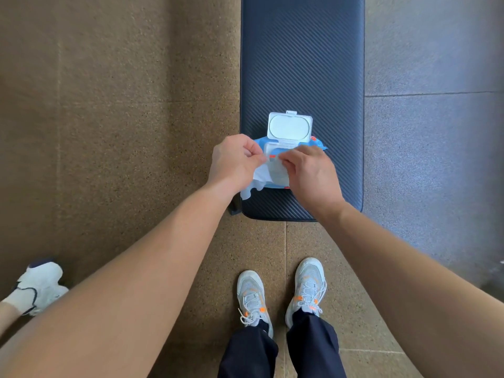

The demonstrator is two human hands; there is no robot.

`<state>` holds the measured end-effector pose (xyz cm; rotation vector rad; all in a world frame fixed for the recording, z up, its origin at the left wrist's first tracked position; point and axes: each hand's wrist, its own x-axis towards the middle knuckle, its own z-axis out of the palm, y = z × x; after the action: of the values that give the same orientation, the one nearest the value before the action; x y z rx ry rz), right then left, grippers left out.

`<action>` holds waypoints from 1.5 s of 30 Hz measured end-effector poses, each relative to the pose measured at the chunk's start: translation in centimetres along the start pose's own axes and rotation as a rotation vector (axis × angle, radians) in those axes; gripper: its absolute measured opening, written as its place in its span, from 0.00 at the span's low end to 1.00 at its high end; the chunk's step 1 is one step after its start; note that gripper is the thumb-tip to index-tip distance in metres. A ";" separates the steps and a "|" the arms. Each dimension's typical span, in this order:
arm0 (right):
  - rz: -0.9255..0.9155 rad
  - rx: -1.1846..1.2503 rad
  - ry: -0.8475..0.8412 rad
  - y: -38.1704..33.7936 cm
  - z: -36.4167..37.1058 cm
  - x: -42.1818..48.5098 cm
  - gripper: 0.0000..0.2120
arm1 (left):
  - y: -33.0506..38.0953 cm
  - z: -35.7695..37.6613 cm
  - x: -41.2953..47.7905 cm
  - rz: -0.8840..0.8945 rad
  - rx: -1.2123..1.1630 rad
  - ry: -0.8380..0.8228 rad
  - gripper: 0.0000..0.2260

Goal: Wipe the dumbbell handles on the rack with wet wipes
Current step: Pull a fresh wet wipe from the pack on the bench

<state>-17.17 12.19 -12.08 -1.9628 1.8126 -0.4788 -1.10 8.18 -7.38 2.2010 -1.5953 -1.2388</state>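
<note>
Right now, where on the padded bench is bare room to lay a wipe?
The dark blue ribbed bench is bare beyond the open white lid, and in a strip right of the blue wipes pack. Its near end is crowded: pack, white wet wipe, left hand, right hand.

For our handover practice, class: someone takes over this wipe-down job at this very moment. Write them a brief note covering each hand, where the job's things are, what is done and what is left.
Left hand: pinches the wet wipe at its top edge.
Right hand: pinches the same wipe, close beside the left.
Wipes pack: lies on the near end of the bench, lid flipped open; the wipe hangs over the pack's near side.
Done: pack opened, one wipe out; whether it is fully free of the pack cannot be told.
Left: every handle; dumbbells and rack are out of view.
</note>
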 end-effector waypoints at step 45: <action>-0.011 -0.169 -0.490 -1.2 -3.3 -3.2 0.33 | 0.9 -1.1 -2.7 -0.073 -0.308 -0.066 0.07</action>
<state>-18.11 15.16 -8.50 -1.9767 1.5638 0.1536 -1.29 9.75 -4.74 2.0588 -1.2542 -1.4795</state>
